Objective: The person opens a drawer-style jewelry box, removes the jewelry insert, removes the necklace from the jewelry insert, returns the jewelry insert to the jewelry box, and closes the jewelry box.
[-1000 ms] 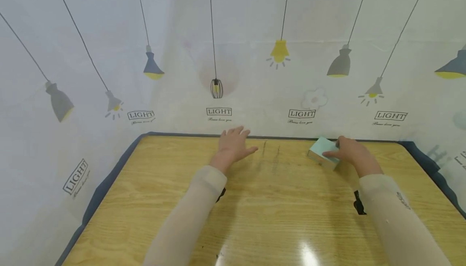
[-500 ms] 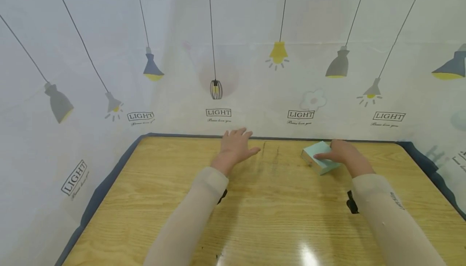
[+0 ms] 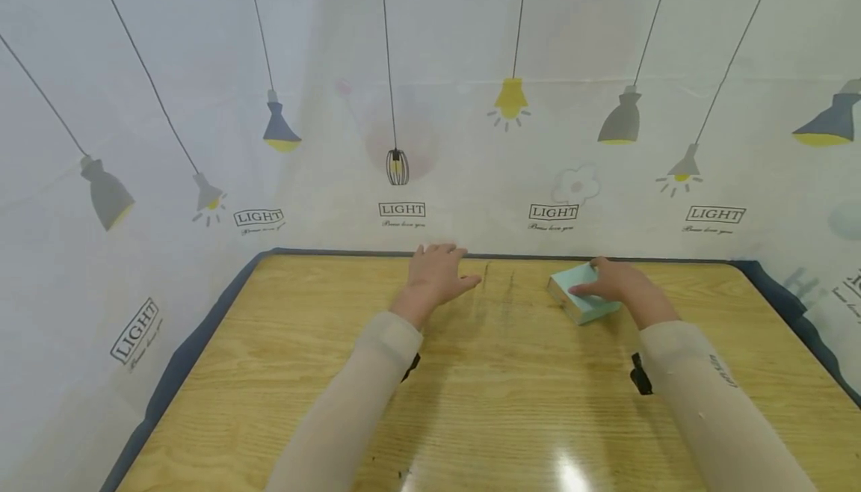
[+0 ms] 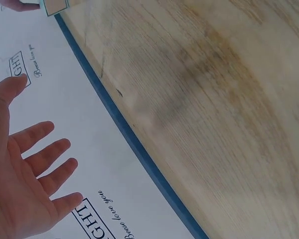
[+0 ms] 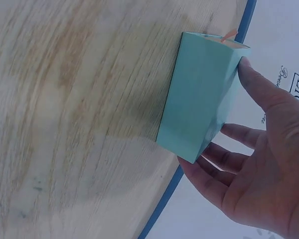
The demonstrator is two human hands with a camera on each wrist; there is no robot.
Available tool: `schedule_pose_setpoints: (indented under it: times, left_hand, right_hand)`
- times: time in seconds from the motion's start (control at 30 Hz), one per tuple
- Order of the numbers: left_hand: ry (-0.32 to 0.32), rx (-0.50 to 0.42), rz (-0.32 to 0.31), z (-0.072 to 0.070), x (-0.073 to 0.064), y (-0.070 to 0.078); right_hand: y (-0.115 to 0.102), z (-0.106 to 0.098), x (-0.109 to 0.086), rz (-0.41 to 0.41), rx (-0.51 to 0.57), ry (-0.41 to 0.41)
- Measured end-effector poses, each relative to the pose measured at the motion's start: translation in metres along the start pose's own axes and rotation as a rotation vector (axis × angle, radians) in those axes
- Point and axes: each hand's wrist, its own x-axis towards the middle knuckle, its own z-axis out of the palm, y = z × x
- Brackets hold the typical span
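Note:
A small mint-green box (image 3: 569,280) is at the far right part of the table, tilted, held between the thumb and fingers of my right hand (image 3: 625,286). Seen from the right wrist, the box (image 5: 197,94) shows a long plain side, and a peach-coloured ribbon tab (image 5: 229,35) sticks out at its end. The thumb lies along one edge and the fingers go behind it. Whether the box touches the table is unclear. My left hand (image 3: 437,275) is spread near the table's far edge, holding nothing; in the left wrist view its fingers (image 4: 50,157) are apart and slightly bent.
The wood-grain table (image 3: 511,380) has a dark blue edge (image 3: 343,252). A white curtain-like sheet (image 3: 457,148) printed with hanging lamps surrounds it on the far side and both flanks. Dark scratch marks (image 3: 509,290) lie on the tabletop between the hands.
My right hand has moved the box to the left and a little nearer, turning it so more of its top shows. The left hand has hardly moved.

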Motion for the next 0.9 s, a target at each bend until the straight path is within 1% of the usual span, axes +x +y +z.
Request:
schedule_pose_setpoints:
  times: [0.23,0.4,0.53,0.63,0.73,0.9]
  left_hand:
    - [0.003,-0.019,0.014,0.004,0.002,0.001]
    - [-0.004,-0.011,0.013,0.006,0.001,0.003]
    - [-0.015,-0.009,0.006,0.008,0.002,0.007]
    - [-0.032,-0.035,0.004,0.012,0.003,0.011]
    - [-0.053,-0.085,0.006,0.017,0.004,0.015]
    - [-0.051,-0.141,0.032,0.022,0.002,0.025]
  right_hand:
    - [-0.010,0.003,0.000,-0.010,-0.001,0.000]
    - [-0.020,0.004,-0.002,0.004,0.009,-0.003]
    - [-0.026,0.003,-0.005,0.014,0.008,0.003]
    - [-0.032,0.003,-0.006,0.023,0.003,-0.001]
    - [-0.040,0.005,-0.006,0.022,-0.004,-0.007]
    - [-0.051,0.008,-0.008,0.022,-0.019,0.000]
